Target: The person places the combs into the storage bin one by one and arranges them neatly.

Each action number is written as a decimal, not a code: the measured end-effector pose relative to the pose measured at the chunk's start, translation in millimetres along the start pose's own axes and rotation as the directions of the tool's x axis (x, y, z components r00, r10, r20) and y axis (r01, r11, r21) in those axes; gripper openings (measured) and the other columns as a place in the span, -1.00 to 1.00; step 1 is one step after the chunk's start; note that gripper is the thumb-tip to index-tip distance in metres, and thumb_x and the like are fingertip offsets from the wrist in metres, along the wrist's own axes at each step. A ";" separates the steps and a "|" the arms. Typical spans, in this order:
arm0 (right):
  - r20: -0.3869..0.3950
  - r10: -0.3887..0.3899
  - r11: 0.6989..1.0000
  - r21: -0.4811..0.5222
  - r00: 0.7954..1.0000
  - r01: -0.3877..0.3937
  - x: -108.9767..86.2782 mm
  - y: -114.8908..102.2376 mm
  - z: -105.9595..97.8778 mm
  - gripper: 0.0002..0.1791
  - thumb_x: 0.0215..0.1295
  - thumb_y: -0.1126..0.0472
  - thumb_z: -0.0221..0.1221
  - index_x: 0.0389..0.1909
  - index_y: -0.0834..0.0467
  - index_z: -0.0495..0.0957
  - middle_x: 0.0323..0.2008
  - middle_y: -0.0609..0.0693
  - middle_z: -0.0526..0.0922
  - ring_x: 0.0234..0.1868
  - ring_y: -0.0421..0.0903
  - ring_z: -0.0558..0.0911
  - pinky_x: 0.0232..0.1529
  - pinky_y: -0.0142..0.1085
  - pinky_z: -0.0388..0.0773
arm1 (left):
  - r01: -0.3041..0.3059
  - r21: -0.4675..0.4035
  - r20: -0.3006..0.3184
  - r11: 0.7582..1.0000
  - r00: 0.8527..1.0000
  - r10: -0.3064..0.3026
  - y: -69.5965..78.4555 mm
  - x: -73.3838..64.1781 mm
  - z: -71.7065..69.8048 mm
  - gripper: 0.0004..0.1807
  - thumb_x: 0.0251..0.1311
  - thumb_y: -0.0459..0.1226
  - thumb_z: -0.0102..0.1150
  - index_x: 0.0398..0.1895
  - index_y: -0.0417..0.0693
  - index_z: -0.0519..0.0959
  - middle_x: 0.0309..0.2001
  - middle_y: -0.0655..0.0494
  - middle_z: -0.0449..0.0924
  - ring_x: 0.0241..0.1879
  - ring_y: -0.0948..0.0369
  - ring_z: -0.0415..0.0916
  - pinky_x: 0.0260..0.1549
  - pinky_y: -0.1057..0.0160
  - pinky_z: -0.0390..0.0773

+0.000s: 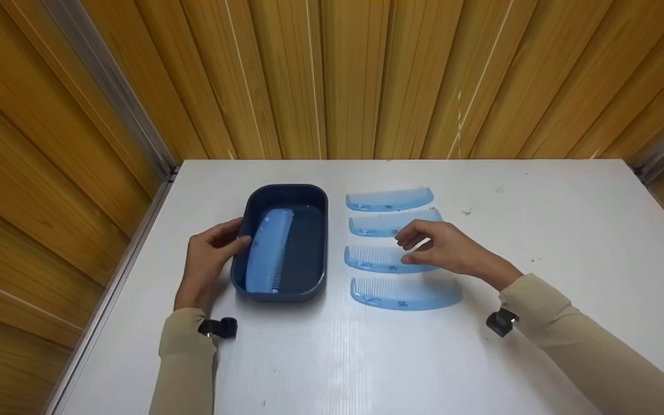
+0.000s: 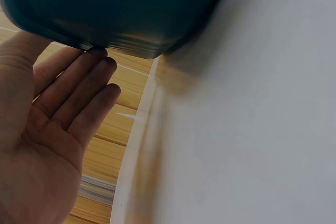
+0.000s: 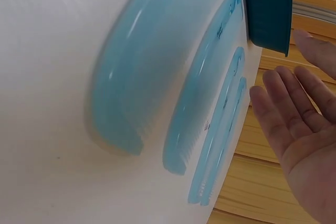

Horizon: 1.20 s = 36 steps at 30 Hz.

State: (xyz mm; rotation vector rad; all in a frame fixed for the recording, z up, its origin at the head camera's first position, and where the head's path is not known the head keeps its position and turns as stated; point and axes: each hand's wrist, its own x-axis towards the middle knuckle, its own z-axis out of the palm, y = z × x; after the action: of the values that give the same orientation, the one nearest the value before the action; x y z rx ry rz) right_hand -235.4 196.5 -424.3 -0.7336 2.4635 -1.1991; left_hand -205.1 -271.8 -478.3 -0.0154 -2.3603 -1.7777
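Note:
A dark blue rectangular plastic box (image 1: pixel 309 291) stands on the left part of the table. My left hand (image 1: pixel 211 259) grips its left side, thumb over the rim and fingers (image 2: pixel 94 82) against the outer wall. Inside the box lies a light blue comb (image 1: pixel 268 251), lengthwise along the left wall. To the right of the box, several matching combs lie in a column, the nearest comb (image 1: pixel 407 294) with its teeth facing away from me. Over the middle combs hovers my right hand (image 1: pixel 444 248), fingers loosely bent, thumb apart from them, holding nothing.
The white table (image 1: pixel 338 357) ends at a wood-patterned panel wall (image 1: pixel 355 80) behind it, with similar panels on both sides. A black wrist camera (image 1: pixel 502 321) is strapped at my right cuff, another camera (image 1: pixel 225 327) at the left.

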 end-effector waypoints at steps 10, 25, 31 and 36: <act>0.053 0.003 0.997 -0.076 0.999 0.001 -22.4 13.5 -3.0 -0.56 0.24 0.25 0.54 0.10 0.26 0.66 -0.02 0.12 0.74 0.04 0.11 0.72 0.16 0.09 0.65 | 0.004 0.004 -0.003 1.000 1.000 -0.004 0.1 0.0 -0.7 -0.49 0.28 -0.25 0.54 0.28 -0.15 0.68 0.13 -0.07 0.72 0.09 0.08 0.67 0.03 0.33 0.66; 0.103 0.047 0.986 -0.166 0.994 -0.029 -40.2 22.7 -0.3 -0.55 0.14 0.28 0.58 0.04 0.22 0.67 -0.01 0.03 0.72 0.03 0.08 0.65 0.17 0.12 0.60 | -0.016 0.012 0.012 1.000 1.000 0.015 -0.9 0.4 -1.7 -0.49 0.30 -0.25 0.52 0.30 -0.14 0.67 0.14 -0.07 0.72 0.09 0.08 0.65 -0.04 0.31 0.69; 0.124 0.063 0.970 -0.239 0.990 -0.031 -39.4 21.1 3.2 -0.49 0.05 0.31 0.63 0.03 0.20 0.68 0.00 0.01 0.71 0.02 0.06 0.64 0.20 0.12 0.60 | -0.021 0.012 0.005 1.000 1.000 0.021 -1.1 1.4 -1.2 -0.50 0.30 -0.27 0.51 0.29 -0.17 0.67 0.13 -0.12 0.72 0.07 0.09 0.65 -0.04 0.34 0.68; 0.151 0.056 0.953 -0.303 0.987 -0.008 -38.4 21.0 5.6 -0.47 0.04 0.27 0.65 0.05 0.20 0.69 0.01 -0.01 0.66 0.03 0.04 0.63 0.21 0.09 0.59 | -0.019 0.023 -0.003 1.000 1.000 0.019 -1.0 1.4 -0.9 -0.51 0.30 -0.27 0.52 0.28 -0.18 0.68 0.13 -0.13 0.72 0.07 0.10 0.65 -0.02 0.36 0.66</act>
State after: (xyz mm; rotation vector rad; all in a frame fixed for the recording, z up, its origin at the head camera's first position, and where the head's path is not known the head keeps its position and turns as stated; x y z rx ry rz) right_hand -207.6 225.6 -442.6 -0.8279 2.5397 -0.7272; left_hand -206.5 -273.1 -478.8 -0.0323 -2.3705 -1.7405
